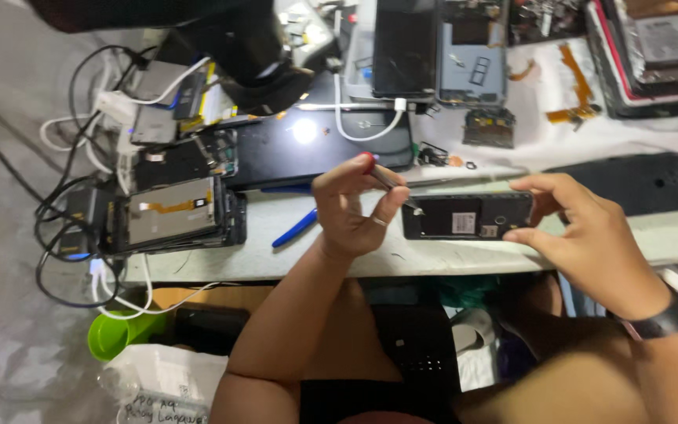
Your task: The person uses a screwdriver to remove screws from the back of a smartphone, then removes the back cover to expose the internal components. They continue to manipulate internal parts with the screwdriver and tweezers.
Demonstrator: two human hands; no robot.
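Head view: a person is working a slim tool into an opened phone on the white bench.

Left hand point(352, 206) is pinching a red-tipped screwdriver point(387, 180), its tip touching the left end of the phone point(467, 216); right hand point(582, 228) is gripping the phone's right end. Back cover is already off, inner plate still in place. Screws are too small to make out; the tool's tip is blurring.
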